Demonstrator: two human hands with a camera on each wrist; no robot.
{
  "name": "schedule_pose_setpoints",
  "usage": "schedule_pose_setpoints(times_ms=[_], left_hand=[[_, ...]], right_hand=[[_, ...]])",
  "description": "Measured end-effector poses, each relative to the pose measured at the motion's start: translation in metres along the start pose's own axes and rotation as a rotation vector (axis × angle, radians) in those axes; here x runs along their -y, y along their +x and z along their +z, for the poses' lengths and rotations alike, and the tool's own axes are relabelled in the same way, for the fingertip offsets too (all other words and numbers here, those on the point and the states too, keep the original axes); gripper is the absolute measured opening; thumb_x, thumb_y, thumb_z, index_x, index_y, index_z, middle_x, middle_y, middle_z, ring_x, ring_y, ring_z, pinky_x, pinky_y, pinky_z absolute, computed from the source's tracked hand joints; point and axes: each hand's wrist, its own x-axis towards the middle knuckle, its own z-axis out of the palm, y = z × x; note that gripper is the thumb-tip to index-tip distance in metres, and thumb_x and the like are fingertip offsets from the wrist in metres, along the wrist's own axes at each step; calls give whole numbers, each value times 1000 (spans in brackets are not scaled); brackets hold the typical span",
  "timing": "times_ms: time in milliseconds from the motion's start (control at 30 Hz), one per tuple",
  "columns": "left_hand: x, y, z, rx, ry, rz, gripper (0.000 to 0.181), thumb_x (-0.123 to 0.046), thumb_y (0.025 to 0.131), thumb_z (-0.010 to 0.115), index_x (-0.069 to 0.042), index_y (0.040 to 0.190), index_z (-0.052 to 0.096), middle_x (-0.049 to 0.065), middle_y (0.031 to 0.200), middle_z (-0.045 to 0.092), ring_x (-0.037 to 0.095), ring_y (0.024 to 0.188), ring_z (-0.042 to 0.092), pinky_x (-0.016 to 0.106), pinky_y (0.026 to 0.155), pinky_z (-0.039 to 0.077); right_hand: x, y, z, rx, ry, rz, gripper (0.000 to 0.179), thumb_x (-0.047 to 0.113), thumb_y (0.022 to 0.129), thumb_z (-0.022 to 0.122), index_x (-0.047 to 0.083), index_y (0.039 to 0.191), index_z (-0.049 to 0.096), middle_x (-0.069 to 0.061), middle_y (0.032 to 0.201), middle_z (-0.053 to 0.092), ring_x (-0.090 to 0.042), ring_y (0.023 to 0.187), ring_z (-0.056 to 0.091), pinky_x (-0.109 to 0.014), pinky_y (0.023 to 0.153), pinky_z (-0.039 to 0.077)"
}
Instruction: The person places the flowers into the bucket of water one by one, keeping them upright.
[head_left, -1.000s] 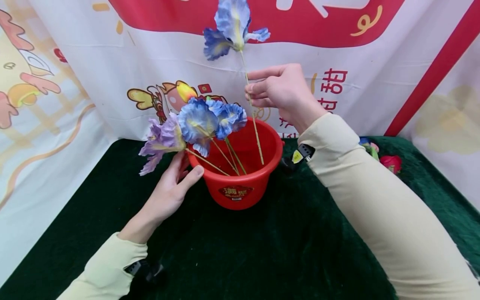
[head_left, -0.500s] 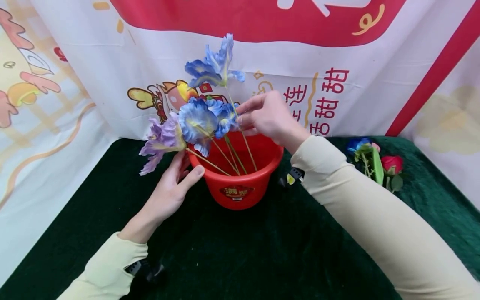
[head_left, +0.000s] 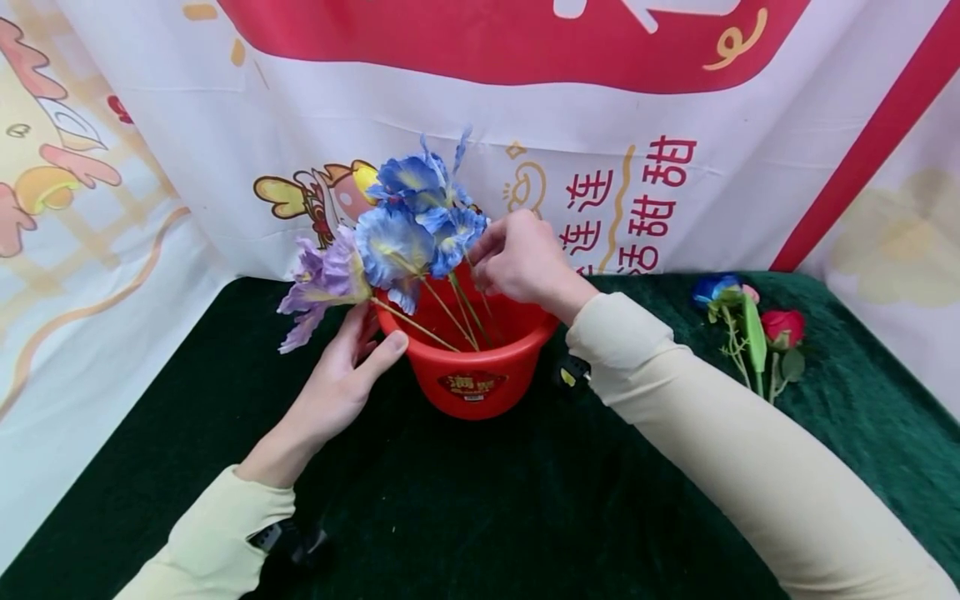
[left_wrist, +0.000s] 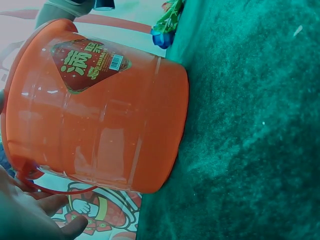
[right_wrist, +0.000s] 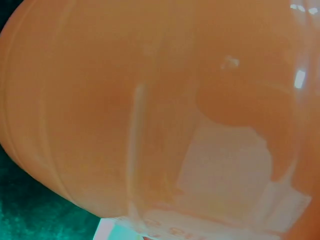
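Note:
A red plastic bucket [head_left: 480, 379] stands upright on the dark green cloth, artificial flowers leaning out over its left and back rim. My left hand [head_left: 341, 379] grips the bucket's left side, thumb on the rim; in the left wrist view its fingers [left_wrist: 52, 202] lie beside the wire-like red handle [left_wrist: 60, 191]. Above the bucket's mouth my right hand [head_left: 521, 258] pinches the thin stem of a blue iris [head_left: 412, 179], whose bloom sits behind other blue irises [head_left: 393, 242]. A purple iris [head_left: 326, 279] droops at the left. Bucket wall [right_wrist: 125, 100] fills the right wrist view.
At the back right of the cloth [head_left: 480, 500] lie a red rose [head_left: 783, 327], a blue flower [head_left: 712, 289] and a green bud [head_left: 754, 333]. A white and red printed backdrop [head_left: 300, 108] rises directly behind the bucket.
My right hand has come down and left, lowering the blue iris into the bucket until its bloom joins the others. The loose flowers at right came into view from behind the arm. My left hand stays put.

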Motion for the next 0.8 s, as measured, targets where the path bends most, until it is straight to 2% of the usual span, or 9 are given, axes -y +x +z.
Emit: schedule_pose_setpoints(times_ms=[200,400,533,700,800], left_hand=[[0,0,0,3,0,-1,68,-29,112,50,-23,171,16,-2,176,28,25,163,27,64,130,24],[0,0,1,5,-5,-1,67,-28,112,50,-22,171,17,-1,175,29,26,163,28,65,130,24],[0,0,0,5,-6,-3,67,-29,112,50,-23,170,17,0,175,30,26,163,29,65,130,23],[0,1,0,5,-10,-2,67,-29,112,50,-25,170,17,-2,175,30,25,163,28,65,130,23],[0,1,0,7,-12,-4,68,-29,112,50,-25,171,16,-2,175,29,25,163,27,66,130,23]], right_hand=[[3,-6,-10,-30,51,22,14,11,96,78,7,109,82,-9,100,82,-20,88,80,-36,84,65],[-6,-16,-24,-67,213,19,20,13,99,75,6,117,80,-12,109,81,-28,99,79,-40,91,65],[-19,-26,-33,-110,305,20,24,16,100,75,6,121,78,-11,114,80,-28,99,79,-39,89,66],[-44,-44,-48,-149,411,38,29,22,99,76,7,124,76,-13,118,79,-20,93,80,-30,85,66],[-63,-56,-60,-168,451,51,32,25,99,76,6,125,75,-7,115,80,-14,92,80,-28,86,65]])
